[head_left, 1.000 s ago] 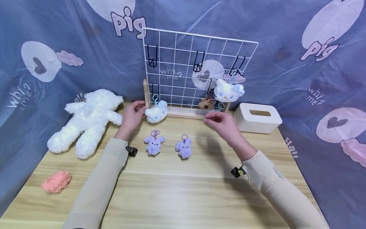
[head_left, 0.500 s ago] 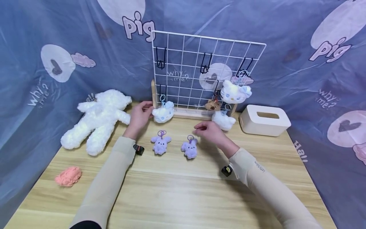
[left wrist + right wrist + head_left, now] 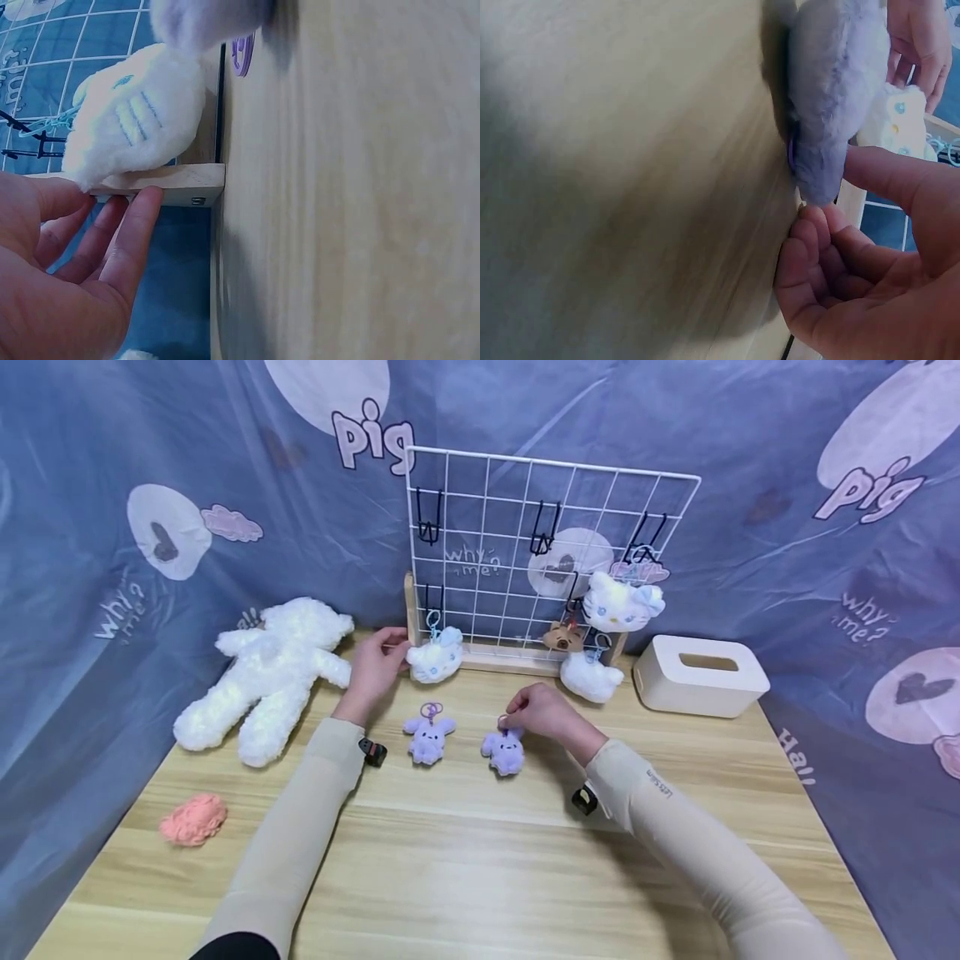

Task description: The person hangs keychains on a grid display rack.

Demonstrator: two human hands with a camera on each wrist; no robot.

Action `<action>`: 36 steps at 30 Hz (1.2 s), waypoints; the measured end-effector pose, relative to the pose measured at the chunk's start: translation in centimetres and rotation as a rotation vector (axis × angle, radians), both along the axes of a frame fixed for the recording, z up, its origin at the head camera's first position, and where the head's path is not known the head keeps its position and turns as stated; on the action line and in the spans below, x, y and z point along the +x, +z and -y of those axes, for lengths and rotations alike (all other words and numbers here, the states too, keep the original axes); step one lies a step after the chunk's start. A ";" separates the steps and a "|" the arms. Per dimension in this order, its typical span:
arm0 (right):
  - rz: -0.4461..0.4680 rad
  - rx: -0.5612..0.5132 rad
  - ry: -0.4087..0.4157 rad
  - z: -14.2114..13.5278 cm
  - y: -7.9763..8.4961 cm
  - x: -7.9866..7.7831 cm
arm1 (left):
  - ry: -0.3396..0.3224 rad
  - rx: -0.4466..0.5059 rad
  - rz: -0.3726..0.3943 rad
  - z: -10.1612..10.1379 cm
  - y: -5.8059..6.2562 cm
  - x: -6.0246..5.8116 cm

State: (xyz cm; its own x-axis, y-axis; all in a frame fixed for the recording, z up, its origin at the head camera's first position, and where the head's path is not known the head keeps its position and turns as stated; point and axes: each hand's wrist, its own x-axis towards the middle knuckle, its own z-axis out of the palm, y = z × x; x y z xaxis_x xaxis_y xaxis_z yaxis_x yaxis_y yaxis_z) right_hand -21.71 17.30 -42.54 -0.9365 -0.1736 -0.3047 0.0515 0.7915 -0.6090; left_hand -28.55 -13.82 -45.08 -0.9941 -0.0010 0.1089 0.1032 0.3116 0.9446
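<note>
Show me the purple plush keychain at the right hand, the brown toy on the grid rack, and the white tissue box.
Purple plush keychain [image 3: 505, 754]: head view, middle of its front.
Brown toy [image 3: 562, 637]: head view, on its face.
White tissue box [image 3: 697, 696]: head view, on its front wall.

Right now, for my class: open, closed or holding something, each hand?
Left hand: holding the wooden side post.
Right hand: closed, pinching a purple plush near its top.

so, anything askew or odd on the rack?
The lower-right white plush looks backward: no face shows, unlike the upper white plush and lower-left white plush. No spills or damage visible.
</note>
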 end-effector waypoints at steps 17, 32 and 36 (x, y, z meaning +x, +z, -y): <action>-0.089 0.104 0.046 -1.7 -6.5 -3.4 | -0.006 0.009 -0.006 -0.4 0.1 0.0; -0.124 0.012 0.088 -0.8 -1.8 -0.2 | 0.002 0.018 -0.019 -0.2 -0.1 -0.1; -0.116 0.005 0.095 -0.9 -1.0 0.2 | 0.002 0.028 -0.024 -0.1 0.0 0.0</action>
